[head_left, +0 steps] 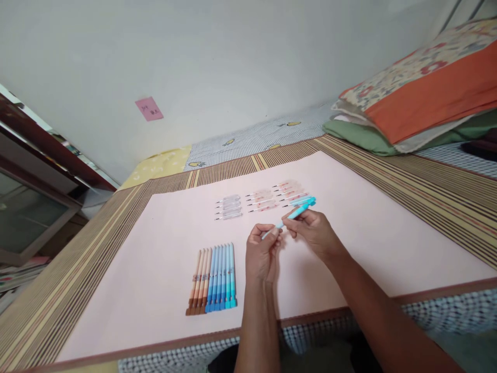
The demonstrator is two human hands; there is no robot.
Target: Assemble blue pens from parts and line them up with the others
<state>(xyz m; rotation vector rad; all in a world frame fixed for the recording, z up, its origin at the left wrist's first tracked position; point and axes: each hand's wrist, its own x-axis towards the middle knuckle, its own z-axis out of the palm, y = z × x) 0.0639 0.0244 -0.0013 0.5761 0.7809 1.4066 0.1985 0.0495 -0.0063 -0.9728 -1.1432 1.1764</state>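
Note:
A light-blue pen [298, 211] with a turquoise end slants between my two hands over the pink sheet. My left hand [264, 246] pinches it near its lower tip. Farther up the barrel, the fingers of my right hand [310, 230] are closed around it, with the turquoise end sticking out beyond them. To the left of my left hand lies a row of pens [212, 280], brown-ended ones at the left and blue to turquoise ones at the right. Beyond my hands, thin pen refills [228, 207] lie in three groups, some clear or grey, others reddish.
The pink sheet [128, 290] covers much of a striped mat [101, 259]. Folded bedding [430, 93], orange, floral and green, is piled at the far right. A pink note [149, 109] is stuck on the wall. A dark-framed cabinet [34, 207] stands at the left.

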